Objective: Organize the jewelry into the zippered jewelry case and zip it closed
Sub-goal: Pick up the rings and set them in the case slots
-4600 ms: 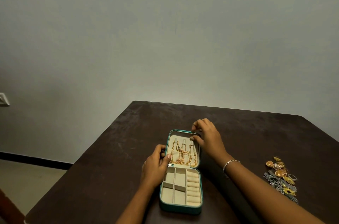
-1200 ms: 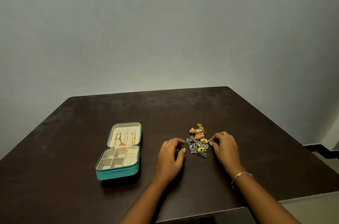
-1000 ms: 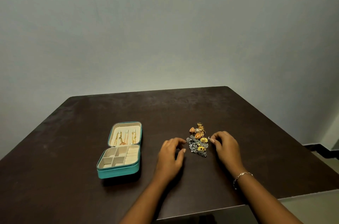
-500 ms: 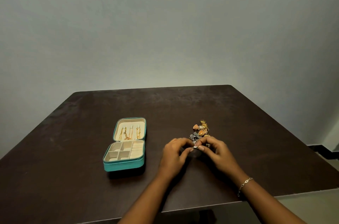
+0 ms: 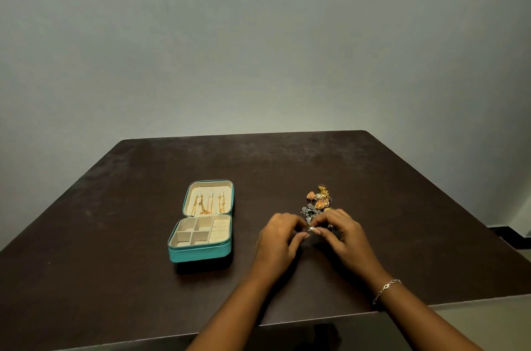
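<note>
My left hand and right hand are brought together just above the table, fingertips meeting. Between them I hold a small silvery piece. The thumb and forefinger of my right hand pinch it, and the curled fingers of my left hand close on it from the other side. It is too small to say what kind of piece it is.

The jewelry pile lies just beyond my fingertips, a little toward my right hand, whose knuckles cover its near edge. Gold and orange pieces sit at its far end and darker grey ones lie nearest my fingers.

The jewelry case lies well to the left of my left hand, apart from it, with its teal shell open flat. Its lid is on the far side with gold chains hanging in it. The tray of cream compartments is on the near side, roughly level with my left knuckles.

A thin bracelet circles my right wrist.
</note>
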Motion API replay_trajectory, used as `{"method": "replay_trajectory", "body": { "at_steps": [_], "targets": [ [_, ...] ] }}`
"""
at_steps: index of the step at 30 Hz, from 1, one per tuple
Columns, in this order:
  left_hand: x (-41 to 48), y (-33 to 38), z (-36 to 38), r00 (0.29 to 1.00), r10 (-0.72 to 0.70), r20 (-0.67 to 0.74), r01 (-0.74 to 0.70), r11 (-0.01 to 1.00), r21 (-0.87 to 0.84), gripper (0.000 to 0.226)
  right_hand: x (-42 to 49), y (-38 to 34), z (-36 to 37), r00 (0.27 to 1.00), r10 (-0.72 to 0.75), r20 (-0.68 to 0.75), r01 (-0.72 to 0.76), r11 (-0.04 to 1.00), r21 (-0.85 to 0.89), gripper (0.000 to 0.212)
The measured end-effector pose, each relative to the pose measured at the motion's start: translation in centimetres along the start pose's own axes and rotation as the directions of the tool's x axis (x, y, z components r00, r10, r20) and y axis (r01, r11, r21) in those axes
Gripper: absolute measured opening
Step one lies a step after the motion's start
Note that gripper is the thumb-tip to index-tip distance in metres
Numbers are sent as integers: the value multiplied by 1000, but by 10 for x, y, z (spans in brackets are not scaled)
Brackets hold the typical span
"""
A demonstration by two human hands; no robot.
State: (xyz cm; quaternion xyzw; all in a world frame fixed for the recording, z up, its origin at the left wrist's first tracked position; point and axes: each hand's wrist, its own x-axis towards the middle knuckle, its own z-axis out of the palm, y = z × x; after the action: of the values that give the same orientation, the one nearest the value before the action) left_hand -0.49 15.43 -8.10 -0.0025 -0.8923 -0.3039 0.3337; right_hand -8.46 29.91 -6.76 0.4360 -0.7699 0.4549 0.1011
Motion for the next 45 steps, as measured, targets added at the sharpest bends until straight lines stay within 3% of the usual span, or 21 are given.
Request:
{"method": "replay_trajectory", "body": {
  "at_steps": [7,10,13,14,16,19,22,24,27,31,45],
  "targets": [
    [-26,8,-50,967,186,-173,-135,954,267,14,1,-1,-2,1000,0,18,-1,1000,9,12],
    [-33,3,-81,939,116,-323,1,940,340,18,0,0,-3,999,-19,36,20,1000,-18,19],
    [-38,-10,-106,885,-95,-456,254,919,302,29,-1,1,-3,998,-26,56,29,998,-49,1],
    [-41,-16,-111,870,-169,-464,323,905,277,33,-1,0,-1,999,-18,48,20,998,-56,10],
    [-48,-28,-117,867,-257,-428,392,880,266,42,0,-7,4,999,2,38,0,999,-46,18],
    [-57,-36,-118,884,-339,-323,422,876,236,53,8,-29,18,1000,-1,25,-1,999,53,3],
    [-61,-38,-118,882,-395,-257,447,875,188,48,23,-48,39,999,5,44,-9,995,96,6],
    [-65,-39,-116,890,-406,-207,442,879,177,44,34,-57,52,997,11,75,-18,996,92,20],
    [-71,-39,-112,886,-442,-143,461,873,160,47,48,-70,69,992,25,125,-35,996,79,12],
    [-72,-39,-113,883,-451,-132,465,880,100,59,62,-76,88,984,47,173,-62,995,82,7],
    [-74,-48,-110,905,-404,-134,416,906,80,54,71,-82,113,951,109,288,-115,993,1,7]
  ]
}}
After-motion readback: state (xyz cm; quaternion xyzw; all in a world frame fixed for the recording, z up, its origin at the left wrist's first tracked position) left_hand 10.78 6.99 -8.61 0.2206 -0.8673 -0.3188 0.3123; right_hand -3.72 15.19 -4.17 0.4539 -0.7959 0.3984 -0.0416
